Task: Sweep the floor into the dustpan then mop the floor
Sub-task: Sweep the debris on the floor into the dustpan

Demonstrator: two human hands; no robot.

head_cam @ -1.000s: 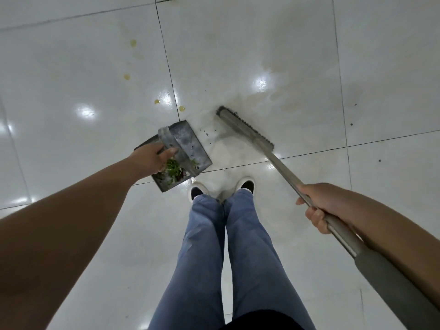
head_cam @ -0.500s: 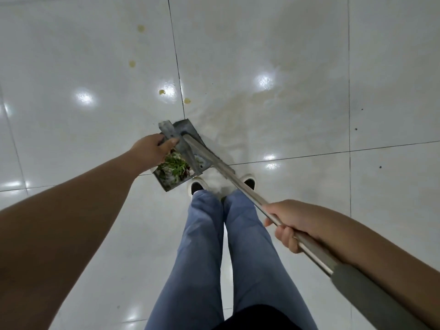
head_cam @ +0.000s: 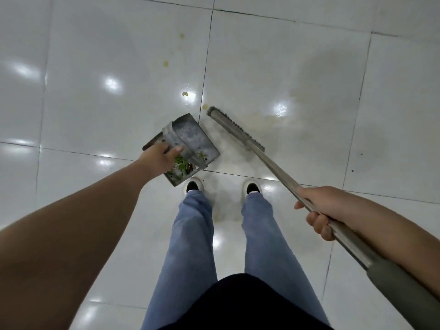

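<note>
Head view: my left hand (head_cam: 160,160) is gripping the grey metal dustpan (head_cam: 190,141) holding green scraps (head_cam: 182,166) before my shoes, while my right hand (head_cam: 326,210) is wrapping the long metal-handled broom (head_cam: 238,131), bristles resting just right of the pan on the white tiled floor (head_cam: 95,91).

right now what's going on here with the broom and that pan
A person is sweeping a white tiled floor. The left hand grips the handle of a metal dustpan that already holds green scraps. The right hand grips the broom, whose head rests on the floor just beside the dustpan's open edge. A few yellowish spots lie on the tiles beyond.
</note>
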